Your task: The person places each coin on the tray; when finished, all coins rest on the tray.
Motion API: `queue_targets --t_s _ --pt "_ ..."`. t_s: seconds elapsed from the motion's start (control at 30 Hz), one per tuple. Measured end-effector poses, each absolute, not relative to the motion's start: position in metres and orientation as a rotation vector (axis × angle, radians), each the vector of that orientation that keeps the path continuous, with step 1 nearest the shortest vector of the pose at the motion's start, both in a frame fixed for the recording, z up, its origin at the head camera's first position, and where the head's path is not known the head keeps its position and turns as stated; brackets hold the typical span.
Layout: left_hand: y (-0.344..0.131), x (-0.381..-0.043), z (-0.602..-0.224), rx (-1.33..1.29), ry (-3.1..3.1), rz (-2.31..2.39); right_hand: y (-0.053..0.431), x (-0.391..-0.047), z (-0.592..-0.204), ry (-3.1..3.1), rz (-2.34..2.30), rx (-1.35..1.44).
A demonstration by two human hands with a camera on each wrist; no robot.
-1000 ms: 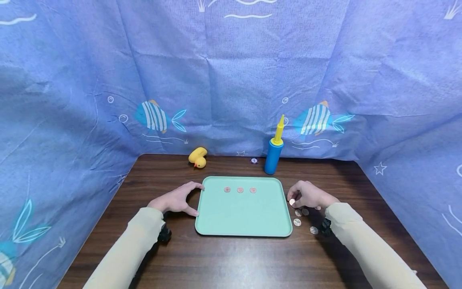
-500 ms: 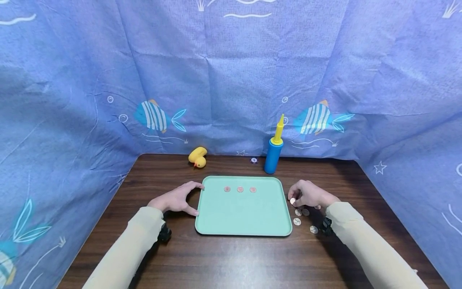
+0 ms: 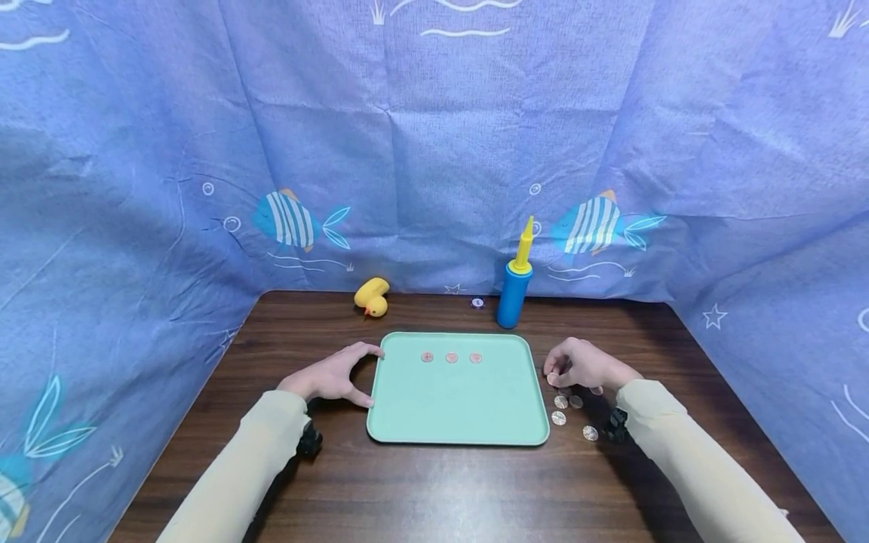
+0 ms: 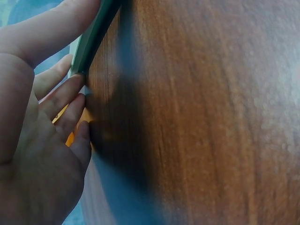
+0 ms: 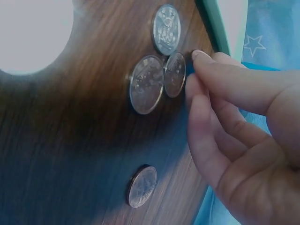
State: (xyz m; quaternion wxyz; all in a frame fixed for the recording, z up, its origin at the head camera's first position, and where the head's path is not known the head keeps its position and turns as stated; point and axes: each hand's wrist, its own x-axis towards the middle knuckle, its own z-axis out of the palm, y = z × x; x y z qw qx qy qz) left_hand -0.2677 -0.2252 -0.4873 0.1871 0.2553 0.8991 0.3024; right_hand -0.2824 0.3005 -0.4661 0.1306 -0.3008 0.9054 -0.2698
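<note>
My left hand (image 3: 333, 373) touches the left rim of a mint-green tray (image 3: 458, 422), thumb and forefinger spread along it. The left wrist view shows the fingers (image 4: 70, 112) fairly straight. Three coppery coins (image 3: 451, 357) lie in a row near the tray's far side. Right of the tray, my right hand (image 3: 580, 363) pinches a coin (image 3: 553, 379) between thumb and fingertips, mostly hidden behind the thumb. Several silvery coins lie on the wood below that hand, among them one coin (image 5: 146, 84) touching a smaller coin (image 5: 175, 75), and a separate coin (image 5: 142, 186).
Behind the tray stand a blue pump with a yellow nozzle (image 3: 516, 290) and a yellow rubber duck (image 3: 373, 296). A small round chip (image 3: 478, 302) lies between them. A blue fish-patterned cloth (image 3: 448, 151) surrounds the dark wooden table (image 3: 434, 498).
My right hand has shifted slightly to the right, and the pinched coin shows less between the fingers. My left hand and the tray have stayed put.
</note>
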Motion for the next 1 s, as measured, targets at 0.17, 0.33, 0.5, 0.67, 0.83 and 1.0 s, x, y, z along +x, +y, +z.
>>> queue_targets --t_s 0.17,0.33,0.5,0.67,0.83,1.0 --pt "-0.226 -0.269 -0.490 0.725 2.532 0.847 0.302 -0.281 -0.464 2.545 -0.945 -0.815" --pt "-0.226 -0.269 -0.490 0.724 2.532 0.853 0.296 -0.282 -0.461 2.529 -1.042 -0.777" --pt "-0.227 -0.269 -0.491 0.728 2.525 0.867 0.277 -0.284 -0.458 2.510 -1.060 -0.764" --pt "-0.226 -0.269 -0.490 0.724 2.530 0.865 0.253 -0.287 -0.458 2.497 -1.081 -0.786" --pt "-0.226 -0.269 -0.491 0.721 2.529 0.875 0.228 -0.290 -0.457 2.514 -1.095 -0.806" --pt "-0.226 -0.269 -0.490 0.731 2.530 0.885 0.203 -0.293 -0.459 2.526 -1.117 -0.854"
